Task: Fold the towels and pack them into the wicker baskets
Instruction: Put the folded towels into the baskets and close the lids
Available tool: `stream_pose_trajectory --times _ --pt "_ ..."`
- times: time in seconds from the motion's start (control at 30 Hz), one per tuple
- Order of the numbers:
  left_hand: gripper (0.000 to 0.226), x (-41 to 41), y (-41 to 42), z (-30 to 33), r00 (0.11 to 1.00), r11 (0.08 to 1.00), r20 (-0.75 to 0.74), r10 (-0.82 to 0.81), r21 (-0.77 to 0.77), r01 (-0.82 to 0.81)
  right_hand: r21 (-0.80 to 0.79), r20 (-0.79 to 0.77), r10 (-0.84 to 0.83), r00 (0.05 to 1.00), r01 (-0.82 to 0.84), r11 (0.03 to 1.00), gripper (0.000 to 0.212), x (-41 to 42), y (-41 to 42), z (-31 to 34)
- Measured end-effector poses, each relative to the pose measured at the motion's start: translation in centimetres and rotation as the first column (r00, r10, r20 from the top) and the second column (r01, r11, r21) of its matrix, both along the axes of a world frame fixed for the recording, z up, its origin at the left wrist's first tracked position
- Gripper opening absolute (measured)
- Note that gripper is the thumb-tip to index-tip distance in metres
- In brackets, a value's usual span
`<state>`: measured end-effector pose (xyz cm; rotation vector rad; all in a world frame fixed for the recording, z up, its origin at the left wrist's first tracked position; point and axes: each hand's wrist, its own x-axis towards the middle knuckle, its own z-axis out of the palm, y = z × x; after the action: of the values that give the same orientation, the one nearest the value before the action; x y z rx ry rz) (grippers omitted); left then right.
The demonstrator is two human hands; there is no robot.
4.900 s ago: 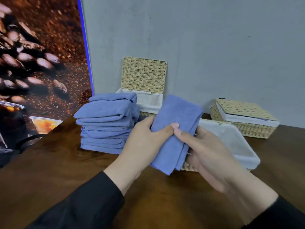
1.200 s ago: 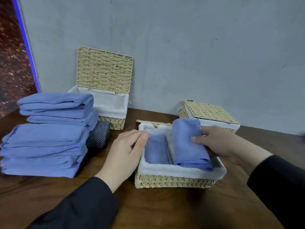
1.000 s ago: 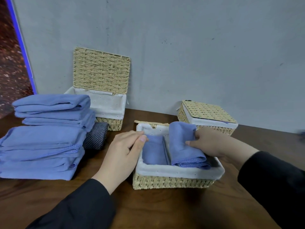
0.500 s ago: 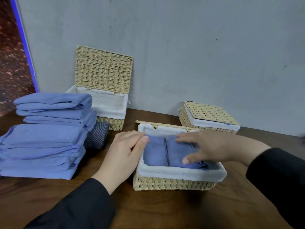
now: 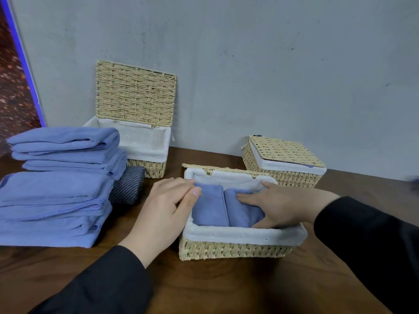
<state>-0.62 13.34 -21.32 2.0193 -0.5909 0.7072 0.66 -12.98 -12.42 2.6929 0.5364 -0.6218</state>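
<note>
The second blue towel (image 5: 243,211), held up on edge a second ago, now lies flat in the front basket (image 5: 238,249) beside the first towel (image 5: 209,208). The right hand (image 5: 278,207) presses it down with straight, spread fingers; the left hand (image 5: 165,207) grips the basket's left rim, thumb hooked over the liner. Behind stand an open basket (image 5: 145,152) and a lidded one (image 5: 283,164): three baskets. On the table (image 5: 204,291) at left sits a stack of folded blue towels (image 5: 59,189), with a dark striped cloth (image 5: 127,186) tucked beside it.
</note>
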Motion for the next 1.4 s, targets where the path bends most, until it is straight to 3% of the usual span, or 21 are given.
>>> stream_pose_trajectory --times 0.07,0.13,0.23,0.3,0.4,0.53,0.6,0.67,0.77,0.87,0.97,1.07,1.17,1.3,1.4 --pt "0.04 -0.3 0.1 0.2 1.0 1.0 0.018 0.0 0.016 0.0 0.082 0.049 0.009 0.999 -0.013 0.997 0.057 -0.3 -0.2 0.5" --pt "0.037 -0.9 0.8 1.0 0.998 1.0 0.059 0.022 0.003 -0.022 0.26 0.188 -0.006 0.982 -0.044 0.965 0.039 -0.7 0.2 1.2" --pt "0.031 -2.0 3.4 3.0 0.971 0.993 0.208 0.114 -0.012 -0.114 0.517 0.443 -0.066 0.894 -0.194 0.834 0.032 -1.3 2.2 2.0" --pt "0.029 -2.4 6.1 4.3 0.922 0.972 0.309 0.233 -0.035 -0.234 0.636 0.489 -0.127 0.863 -0.253 0.728 0.028 -1.5 4.8 2.7" --pt "0.031 -1.3 10.7 4.9 0.861 0.897 0.265 0.434 -0.034 -0.441 0.727 0.47 -0.176 0.865 -0.266 0.633 0.02 -0.9 9.9 3.6" --pt "0.05 1.1 14.5 3.2 0.813 0.796 0.068 0.578 0.17 -0.58 0.758 0.444 -0.146 0.884 -0.284 0.588 0.02 1.8 16.8 3.6" --pt "0.053 1.4 14.7 2.8 0.812 0.788 0.029 0.583 0.225 -0.573 0.77 0.394 -0.138 0.909 -0.245 0.59 0.037 3.3 20.2 3.6" --pt "0.049 1.3 14.6 2.4 0.815 0.787 0.04 0.579 0.234 -0.571 0.819 0.244 -0.168 0.955 -0.11 0.563 0.059 5.2 23.2 3.5" --pt "0.043 1.2 14.8 2.2 0.812 0.792 0.069 0.579 0.191 -0.58 0.886 -0.002 -0.223 0.975 0.105 0.451 0.08 7.5 26.9 2.7" --pt "0.04 1.5 15.2 2.2 0.808 0.793 0.056 0.587 0.162 -0.588 0.934 -0.045 -0.297 0.954 0.145 0.325 0.066 8.8 28.8 1.6" --pt "0.034 1.1 15.1 2.5 0.793 0.787 0.103 0.601 0.098 -0.609 0.976 -0.06 -0.281 0.958 0.116 0.186 0.034 9.0 29.6 1.3" --pt "0.032 0.6 15.4 3.4 0.789 0.798 0.147 0.597 -0.008 -0.602 0.999 -0.039 -0.306 0.951 0.033 -0.024 0.029 8.1 29.7 2.5" --pt "0.032 -0.1 15.8 4.3 0.817 0.832 0.159 0.554 -0.133 -0.539 0.987 0.008 -0.36 0.933 -0.065 -0.148 0.032 7.1 27.6 5.0" --pt "0.038 -1.5 15.3 5.9 0.88 0.858 0.071 0.47 -0.27 -0.437 0.991 0.02 -0.313 0.95 -0.059 -0.118 0.031 4.9 21.7 8.6" --pt "0.036 -2.3 12.8 8.2 0.974 0.87 -0.16 0.158 -0.445 -0.214 0.999 -0.031 -0.218 0.975 0.022 -0.044 0.033 2.9 17.3 10.0"
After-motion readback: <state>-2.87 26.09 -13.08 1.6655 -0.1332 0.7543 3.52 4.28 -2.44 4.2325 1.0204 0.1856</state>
